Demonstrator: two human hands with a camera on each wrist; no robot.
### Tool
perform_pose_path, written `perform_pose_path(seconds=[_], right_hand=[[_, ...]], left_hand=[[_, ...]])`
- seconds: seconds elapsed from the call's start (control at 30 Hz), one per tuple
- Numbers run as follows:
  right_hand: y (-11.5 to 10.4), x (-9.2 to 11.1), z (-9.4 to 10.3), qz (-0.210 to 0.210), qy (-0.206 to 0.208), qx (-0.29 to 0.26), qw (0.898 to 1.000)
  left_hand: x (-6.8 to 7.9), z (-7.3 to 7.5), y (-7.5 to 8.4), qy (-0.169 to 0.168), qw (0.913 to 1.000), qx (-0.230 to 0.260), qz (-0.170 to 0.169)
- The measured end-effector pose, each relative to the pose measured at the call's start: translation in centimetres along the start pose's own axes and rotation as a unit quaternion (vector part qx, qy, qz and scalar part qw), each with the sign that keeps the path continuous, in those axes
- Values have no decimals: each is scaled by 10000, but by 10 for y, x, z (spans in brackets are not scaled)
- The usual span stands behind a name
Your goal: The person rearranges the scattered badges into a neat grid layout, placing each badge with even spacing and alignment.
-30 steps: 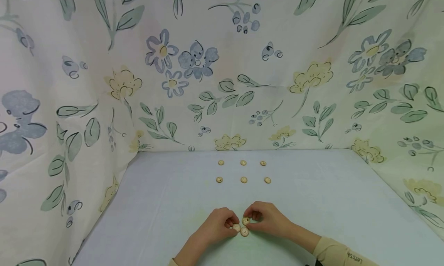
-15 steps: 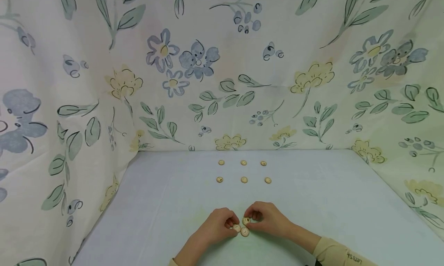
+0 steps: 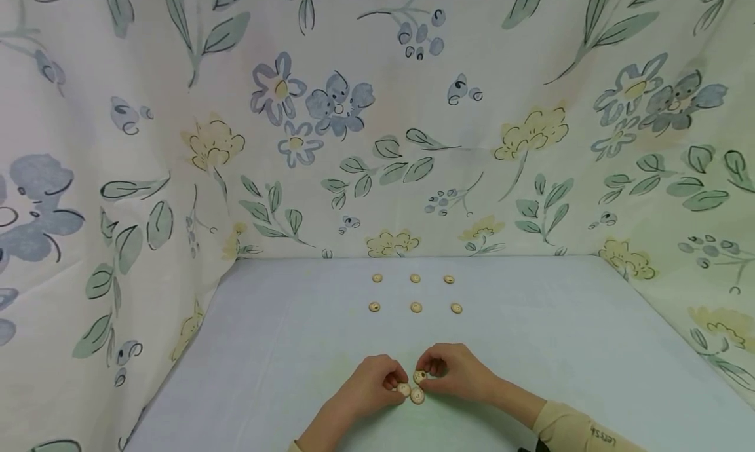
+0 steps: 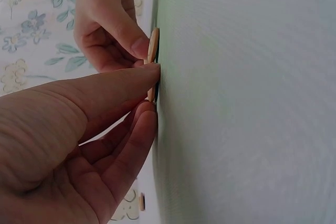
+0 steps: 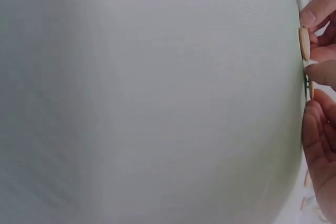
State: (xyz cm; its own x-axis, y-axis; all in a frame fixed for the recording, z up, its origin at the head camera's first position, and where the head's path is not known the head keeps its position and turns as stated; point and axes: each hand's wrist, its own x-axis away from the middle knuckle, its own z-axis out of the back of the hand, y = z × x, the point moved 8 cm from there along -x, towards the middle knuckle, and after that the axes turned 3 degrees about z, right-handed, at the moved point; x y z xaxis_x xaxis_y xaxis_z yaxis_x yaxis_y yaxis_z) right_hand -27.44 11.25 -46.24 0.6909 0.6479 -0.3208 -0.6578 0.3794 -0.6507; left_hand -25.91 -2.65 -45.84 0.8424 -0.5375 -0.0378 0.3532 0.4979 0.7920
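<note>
Near the front of the table, my left hand pinches a small round wooden disc by its edges, thumb on the near side. Just right of it, my right hand pinches a second wooden disc that carries a dark spot. A third wooden disc lies on the near side between the two, right up against them. From the left wrist view, this third disc shows edge-on past my left thumb, flat and low at the table surface. The right wrist view shows the right hand's disc between thumb and fingers.
Farther back on the white table, several similar discs lie in two rows, a near row with a middle disc and a far row with a middle disc. A floral cloth hangs behind and along both sides.
</note>
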Motion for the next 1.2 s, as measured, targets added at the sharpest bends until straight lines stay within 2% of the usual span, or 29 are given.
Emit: perform_pose_path(seconds=[0.27,0.57,0.8,1.07,1.2], right_hand=[[8,-15,-2,-271,-157,13,9995],[21,-47,-3,-574,-167,290,9978],[20,-72,-6,-464,-87,347,9983],[20,-93,-23,-359,-219,233,9988],[19,-98,-29,-95,-165,316,9993]], left_hand=[[2,1,4,29,9999,-84,-99],[1,0,2,13,9995,-324,-35],[0,1,3,5,9989,-447,-155],[0,1,6,12,9974,-685,-209],[-1,0,7,54,9958,-873,-270]])
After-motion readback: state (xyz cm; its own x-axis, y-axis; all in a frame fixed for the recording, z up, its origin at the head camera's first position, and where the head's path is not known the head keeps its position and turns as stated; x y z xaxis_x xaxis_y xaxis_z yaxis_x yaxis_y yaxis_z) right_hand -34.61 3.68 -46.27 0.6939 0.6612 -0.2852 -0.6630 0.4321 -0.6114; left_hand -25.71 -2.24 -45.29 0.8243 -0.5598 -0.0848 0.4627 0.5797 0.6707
